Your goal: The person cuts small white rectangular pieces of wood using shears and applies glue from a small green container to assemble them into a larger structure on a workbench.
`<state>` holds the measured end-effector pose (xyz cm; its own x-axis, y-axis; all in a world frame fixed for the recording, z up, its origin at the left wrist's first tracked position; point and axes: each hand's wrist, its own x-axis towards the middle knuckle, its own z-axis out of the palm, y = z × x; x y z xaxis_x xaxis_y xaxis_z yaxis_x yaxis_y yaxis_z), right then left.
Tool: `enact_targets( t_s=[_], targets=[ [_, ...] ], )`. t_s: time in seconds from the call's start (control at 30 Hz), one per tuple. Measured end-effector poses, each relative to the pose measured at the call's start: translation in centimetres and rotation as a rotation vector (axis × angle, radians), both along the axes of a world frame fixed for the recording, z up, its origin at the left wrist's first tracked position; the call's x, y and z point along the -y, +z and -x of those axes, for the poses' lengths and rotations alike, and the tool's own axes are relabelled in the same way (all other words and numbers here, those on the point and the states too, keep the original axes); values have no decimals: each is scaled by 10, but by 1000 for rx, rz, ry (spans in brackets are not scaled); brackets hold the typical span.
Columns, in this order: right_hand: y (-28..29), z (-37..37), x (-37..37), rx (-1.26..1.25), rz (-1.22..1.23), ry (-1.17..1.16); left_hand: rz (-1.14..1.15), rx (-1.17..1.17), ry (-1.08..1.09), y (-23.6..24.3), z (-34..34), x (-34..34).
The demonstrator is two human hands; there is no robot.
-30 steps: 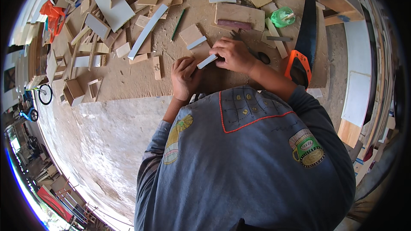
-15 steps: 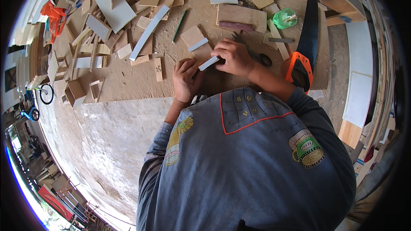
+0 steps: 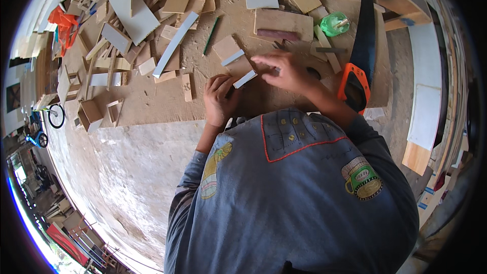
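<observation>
My left hand (image 3: 219, 96) is closed on a small wood strip with a white face (image 3: 245, 79), its fingers at the near-left end. Just right of the strip, my right hand (image 3: 286, 72) stretches its index finger toward the strip's far end, with no object visible in it. Beyond the strip lies a brown board piece (image 3: 229, 47), and a second short white-faced strip (image 3: 233, 57) rests on it. A dark hand tool, seemingly pliers or scissors, sits largely hidden behind my right hand, with one loop (image 3: 314, 73) showing.
An orange-handled handsaw (image 3: 356, 83) lies at the right edge of the worktable (image 3: 167, 109). Nearby are a green bottle (image 3: 335, 24), a dark reddish bar (image 3: 278, 35) and a flat grey bar (image 3: 331, 49). A green pencil (image 3: 210, 35) and many wood offcuts (image 3: 134, 12) cover the far left.
My right hand has come off the white-faced strip and moved slightly right, its index finger now extended. The left hand keeps hold of the strip. The whole view has shifted slightly.
</observation>
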<state>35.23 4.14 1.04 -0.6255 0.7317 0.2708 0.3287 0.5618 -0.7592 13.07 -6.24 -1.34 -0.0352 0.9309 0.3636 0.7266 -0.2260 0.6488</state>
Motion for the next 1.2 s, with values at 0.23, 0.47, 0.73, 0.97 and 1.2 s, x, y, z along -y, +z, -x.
enact_targets(
  t_s=[0.23,0.47,0.73,0.97,1.2],
  targets=[
    [21,-56,-1,164,-42,-251,37,15,6,7,-1,-1],
    [16,-35,25,252,-89,-173,66,6,24,8,-2,0],
    [6,-15,31,277,-161,-126,66,21,39,15,-3,1],
    [10,-9,32,253,-169,-164,-34,82,74,25,20,3],
    [21,-18,49,271,-27,-122,20,-324,-191,41,52,-86]
  ],
)
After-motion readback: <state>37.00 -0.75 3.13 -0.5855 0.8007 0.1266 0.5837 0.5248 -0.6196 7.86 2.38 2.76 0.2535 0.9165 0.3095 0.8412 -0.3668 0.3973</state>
